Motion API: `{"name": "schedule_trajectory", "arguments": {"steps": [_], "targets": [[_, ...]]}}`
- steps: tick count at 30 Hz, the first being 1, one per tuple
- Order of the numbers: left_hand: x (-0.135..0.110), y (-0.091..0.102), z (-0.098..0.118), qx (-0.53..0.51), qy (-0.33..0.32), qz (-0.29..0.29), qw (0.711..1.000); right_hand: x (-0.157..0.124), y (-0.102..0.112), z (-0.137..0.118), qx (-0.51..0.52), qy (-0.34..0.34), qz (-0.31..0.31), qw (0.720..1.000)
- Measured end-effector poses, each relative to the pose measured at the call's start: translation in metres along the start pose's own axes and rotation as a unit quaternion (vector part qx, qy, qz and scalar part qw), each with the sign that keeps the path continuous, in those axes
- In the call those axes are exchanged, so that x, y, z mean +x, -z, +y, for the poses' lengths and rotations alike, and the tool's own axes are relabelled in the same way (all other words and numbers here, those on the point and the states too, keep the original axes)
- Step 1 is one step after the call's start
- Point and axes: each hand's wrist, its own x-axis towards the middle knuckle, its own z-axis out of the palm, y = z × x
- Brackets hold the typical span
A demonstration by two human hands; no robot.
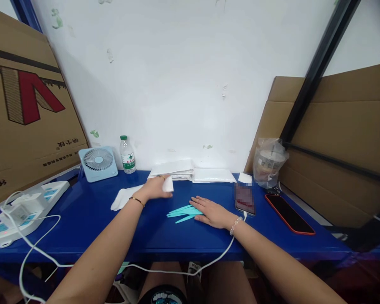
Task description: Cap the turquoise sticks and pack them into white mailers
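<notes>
My left hand [156,188] is closed on a white folded tissue or thin cloth [168,184], which sticks out by the fingers. Under that wrist lies another soft white piece [123,198]; whether the two are joined is hidden. My right hand [213,212] rests flat, fingers stretched out, on several thin, pointed turquoise strips [180,212] fanned to the left on the blue table [158,236]. The hand covers the strips' right ends.
White flat packs [213,175] lie along the wall. A fan [98,162], a water bottle [127,156] and a power strip [47,196] stand left. To the right are a plugged-in phone [244,198], a red-edged phone [289,214] and a bagged cup [268,162]. The charging cable [209,266] hangs past the front edge.
</notes>
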Motion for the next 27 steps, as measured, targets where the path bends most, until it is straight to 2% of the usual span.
{"name": "schedule_trajectory", "arguments": {"steps": [3,5,7,9,11,14,16,20,24,27], "targets": [[-0.002,-0.005,-0.031,-0.010,0.043,-0.011,0.999,0.002,0.016,0.005,0.018,-0.019,0.048,0.998],[-0.002,-0.014,-0.037,-0.048,0.052,-0.009,0.997,0.007,0.029,0.015,0.020,-0.047,0.094,0.994],[-0.002,-0.027,-0.034,-0.054,0.054,-0.036,0.996,0.015,0.038,0.026,0.021,-0.068,0.097,0.993],[-0.003,-0.043,-0.030,-0.005,0.035,-0.094,0.995,0.024,0.039,0.034,0.031,-0.071,0.065,0.995],[-0.002,-0.057,-0.027,0.079,-0.012,-0.155,0.985,0.033,0.032,0.040,0.048,-0.066,0.044,0.996],[0.002,-0.070,-0.028,0.219,-0.072,-0.223,0.947,0.042,0.018,0.046,0.085,-0.073,0.033,0.993],[0.008,-0.076,-0.029,0.295,-0.085,-0.229,0.924,0.044,0.013,0.051,0.115,-0.092,0.032,0.989],[0.022,-0.087,-0.028,0.357,-0.088,-0.214,0.905,0.039,0.017,0.065,0.160,-0.138,0.064,0.975],[0.029,-0.096,-0.027,0.464,-0.116,-0.230,0.848,0.031,0.026,0.076,0.185,-0.162,0.068,0.967],[0.031,-0.096,-0.031,0.470,-0.110,-0.234,0.844,0.025,0.031,0.081,0.192,-0.176,0.064,0.963]]}}
